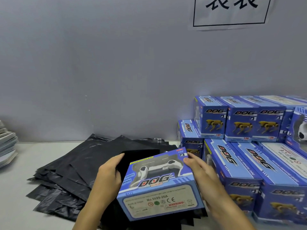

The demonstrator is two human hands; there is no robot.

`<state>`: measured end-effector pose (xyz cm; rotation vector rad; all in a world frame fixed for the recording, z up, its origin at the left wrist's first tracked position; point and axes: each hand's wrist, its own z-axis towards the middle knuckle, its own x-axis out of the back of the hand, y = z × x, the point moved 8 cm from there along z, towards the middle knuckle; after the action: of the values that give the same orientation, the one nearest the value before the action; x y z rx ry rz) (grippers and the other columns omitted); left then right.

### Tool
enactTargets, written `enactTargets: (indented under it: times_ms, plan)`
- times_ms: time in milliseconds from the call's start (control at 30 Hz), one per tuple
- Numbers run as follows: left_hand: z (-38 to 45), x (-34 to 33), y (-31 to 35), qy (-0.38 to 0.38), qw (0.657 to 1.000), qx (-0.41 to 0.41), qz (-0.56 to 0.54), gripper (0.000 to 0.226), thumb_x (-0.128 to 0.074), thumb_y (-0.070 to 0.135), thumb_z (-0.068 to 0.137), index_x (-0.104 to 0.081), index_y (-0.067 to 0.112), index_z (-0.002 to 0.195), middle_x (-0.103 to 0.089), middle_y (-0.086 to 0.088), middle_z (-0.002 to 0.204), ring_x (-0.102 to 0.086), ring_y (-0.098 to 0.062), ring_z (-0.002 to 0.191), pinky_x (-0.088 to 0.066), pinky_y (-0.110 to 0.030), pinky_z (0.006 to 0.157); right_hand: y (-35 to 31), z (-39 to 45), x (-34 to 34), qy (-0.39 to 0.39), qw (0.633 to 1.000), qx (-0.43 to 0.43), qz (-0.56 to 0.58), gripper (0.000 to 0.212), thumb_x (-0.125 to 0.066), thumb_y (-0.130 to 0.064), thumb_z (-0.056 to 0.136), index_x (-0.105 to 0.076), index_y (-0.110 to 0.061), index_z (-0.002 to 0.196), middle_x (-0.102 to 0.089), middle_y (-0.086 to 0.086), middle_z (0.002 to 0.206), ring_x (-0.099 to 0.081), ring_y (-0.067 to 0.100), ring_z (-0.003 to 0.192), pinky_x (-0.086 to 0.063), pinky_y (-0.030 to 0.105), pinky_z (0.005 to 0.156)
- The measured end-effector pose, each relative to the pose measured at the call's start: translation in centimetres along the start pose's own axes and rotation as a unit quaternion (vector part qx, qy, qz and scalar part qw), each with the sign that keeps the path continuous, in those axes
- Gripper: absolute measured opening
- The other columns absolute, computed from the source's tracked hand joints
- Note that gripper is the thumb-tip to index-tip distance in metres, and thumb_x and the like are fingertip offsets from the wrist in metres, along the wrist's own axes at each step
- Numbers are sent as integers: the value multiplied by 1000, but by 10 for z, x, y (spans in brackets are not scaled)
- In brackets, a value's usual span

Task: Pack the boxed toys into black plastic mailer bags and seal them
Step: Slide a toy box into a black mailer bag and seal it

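Observation:
A blue boxed toy marked DOG, with a white robot dog behind its window, is tilted above a pile of black mailer bags. My right hand grips the box along its right side, fingers at the far corner. My left hand holds the open mouth of one black bag at the box's far left edge. The far end of the box sits at the bag's opening.
Several more blue DOG boxes are stacked at the right against the grey wall. A stack of flat printed sheets lies at the left edge. A paper sign hangs on the wall.

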<state>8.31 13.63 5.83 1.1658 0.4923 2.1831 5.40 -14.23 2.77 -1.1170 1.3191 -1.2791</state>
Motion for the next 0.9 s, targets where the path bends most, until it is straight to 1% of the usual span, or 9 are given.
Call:
enactTargets:
  times_ms: [167,300,333,467,533,600,667,767,900]
  plan:
    - [0,-3,13,-30,999,-35,-11,61,-45,-22,82,-60,5,135,-60,-1,135,-50,-7,122,-24,6,96,-2,-2,7,87,996,22,-6,17,-65,-60,78,-57,-65,92,-74,-9,105,-73,19,93,-57,50,89]
    - [-2,-6,26,-54,996,-77,-2,71,-42,-24,80,-56,11,139,-54,7,140,-47,-4,130,-24,1,105,-2,-6,6,119,993,24,-12,45,-61,-78,57,-45,-67,98,-71,-7,112,-70,22,102,-55,51,92]
    - [-3,-8,29,-60,995,-85,1,72,-41,-24,80,-55,13,140,-52,9,141,-46,-5,132,-24,0,107,-1,-5,4,118,993,25,-7,45,-61,-78,56,-45,-68,97,-71,-6,112,-70,22,102,-55,51,92]
    - [-12,-22,47,-91,988,-121,30,75,-39,-18,86,-44,24,148,-34,18,150,-30,-2,143,-19,-15,118,9,-7,-7,121,992,23,26,33,-68,-64,69,-44,-72,90,-74,-5,104,-72,19,96,-55,51,92]
    - [-17,-30,56,-112,981,-146,54,82,-39,-17,87,-32,34,150,-22,23,152,-17,3,144,-12,-17,119,14,-9,-16,121,991,18,44,36,-68,-61,69,-41,-74,89,-73,-6,105,-71,19,98,-54,51,93]
    - [-22,-35,66,-125,975,-174,64,91,-39,-20,83,-20,44,146,-18,25,152,-11,7,144,-8,-16,119,19,-9,-23,111,991,10,70,41,-67,-59,68,-39,-69,95,-69,-7,109,-70,19,99,-55,52,92]
    - [-27,-37,76,-125,972,-193,43,92,-38,-21,83,-20,46,142,-25,23,152,-16,6,144,-13,-21,121,25,-8,-28,98,991,-3,91,47,-67,-57,68,-39,-59,106,-66,-6,114,-69,19,100,-55,52,92]
    - [-33,-34,86,-110,972,-207,-12,82,-40,-15,86,-30,44,142,-41,20,147,-34,0,141,-29,-27,118,33,-8,-31,95,988,-14,120,64,-69,-55,67,-33,-49,121,-63,-4,119,-68,22,102,-55,52,92]
    - [-29,-16,85,-14,971,-149,-188,43,-47,9,93,-57,26,131,-66,15,127,-57,-3,123,-44,-21,103,37,-5,-30,99,979,-12,178,56,-71,-41,82,-35,-47,124,-60,3,125,-70,24,101,-56,56,90]
